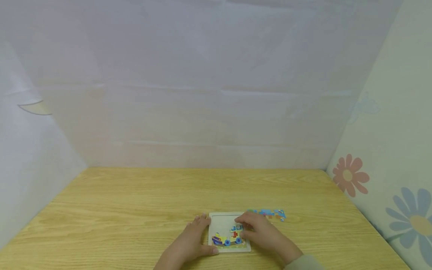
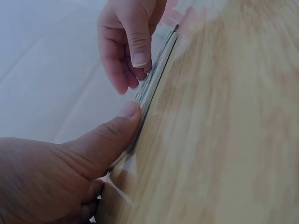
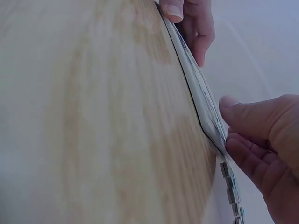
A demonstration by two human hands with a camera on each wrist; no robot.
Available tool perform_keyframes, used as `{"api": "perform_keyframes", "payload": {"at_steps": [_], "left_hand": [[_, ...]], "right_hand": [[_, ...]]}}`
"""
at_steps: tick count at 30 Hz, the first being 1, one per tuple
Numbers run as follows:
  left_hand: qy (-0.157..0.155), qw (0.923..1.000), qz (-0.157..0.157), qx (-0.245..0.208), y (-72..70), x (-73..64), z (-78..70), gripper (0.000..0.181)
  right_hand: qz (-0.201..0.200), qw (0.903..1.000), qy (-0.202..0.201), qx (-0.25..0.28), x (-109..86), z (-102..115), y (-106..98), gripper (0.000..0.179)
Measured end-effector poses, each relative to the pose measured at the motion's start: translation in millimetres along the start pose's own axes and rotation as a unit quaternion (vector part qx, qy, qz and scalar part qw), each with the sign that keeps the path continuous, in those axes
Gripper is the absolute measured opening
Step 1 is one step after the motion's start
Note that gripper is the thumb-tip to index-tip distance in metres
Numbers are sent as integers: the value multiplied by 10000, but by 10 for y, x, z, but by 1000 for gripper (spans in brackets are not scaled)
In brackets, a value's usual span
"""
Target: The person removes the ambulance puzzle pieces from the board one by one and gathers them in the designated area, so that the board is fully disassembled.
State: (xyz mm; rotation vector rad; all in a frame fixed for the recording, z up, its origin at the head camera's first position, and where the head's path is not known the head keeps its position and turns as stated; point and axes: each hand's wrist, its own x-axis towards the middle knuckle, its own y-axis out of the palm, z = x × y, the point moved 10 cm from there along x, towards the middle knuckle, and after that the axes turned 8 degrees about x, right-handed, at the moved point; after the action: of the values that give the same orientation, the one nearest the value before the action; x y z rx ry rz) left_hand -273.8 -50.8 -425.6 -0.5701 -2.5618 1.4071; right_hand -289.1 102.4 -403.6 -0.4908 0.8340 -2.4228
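Puzzle tray (image 1: 221, 224): lower centre of the head frame, flat on the wooden table (image 1: 135, 217); its right rim is partly covered by a hand. Both wrist views catch it nearly edge-on, so its face cannot be read there.
Vehicle picture (image 1: 227, 242): in the tray's lower part, wheels and windows visible; its right side runs close under the fingers.
Left hand (image 1: 190, 238): holds the tray's left side in a broad span, thumb at the near edge; the lower fingers are mostly hidden behind the thumb in the left wrist view.
Right hand (image 1: 261, 230): over the tray's right side, fingers bent, thumb a narrow gap away; cannot tell whether a piece is between them.
Loose pieces (image 1: 270, 213): just beyond the right hand, partly covered by it; single outlines blur together.
Sleeve (image 1: 305, 262): cut off by the bottom edge.
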Motion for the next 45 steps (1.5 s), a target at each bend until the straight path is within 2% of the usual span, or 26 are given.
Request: {"api": "perform_keyframes", "payload": {"at_steps": [12,16,20,23,34,45], "left_hand": [[-46,10000,28,-36,-19,-18,-19,90],[-21,10000,24,-42,-26,-20,-23,90],[-53,10000,46,-33,-23,-19,-16,90],[-109,9999,65,-22,-20,-19,-8,90],[-69,10000,38,-22,-26,-14,-30,90],[-68,9999,70,54,-27,-22,-38,91]], "right_hand": [[455,9973,331,-474,98,-14,91,29],[576,9963,574,-269,143,-31,107,27],[601,9932,998,-3,201,-104,116,24],[647,9915,1130,51,246,-119,127,24],[881,9886,1220,58,290,-39,128,26],[976,9874,1232,204,302,-67,136,29]]}}
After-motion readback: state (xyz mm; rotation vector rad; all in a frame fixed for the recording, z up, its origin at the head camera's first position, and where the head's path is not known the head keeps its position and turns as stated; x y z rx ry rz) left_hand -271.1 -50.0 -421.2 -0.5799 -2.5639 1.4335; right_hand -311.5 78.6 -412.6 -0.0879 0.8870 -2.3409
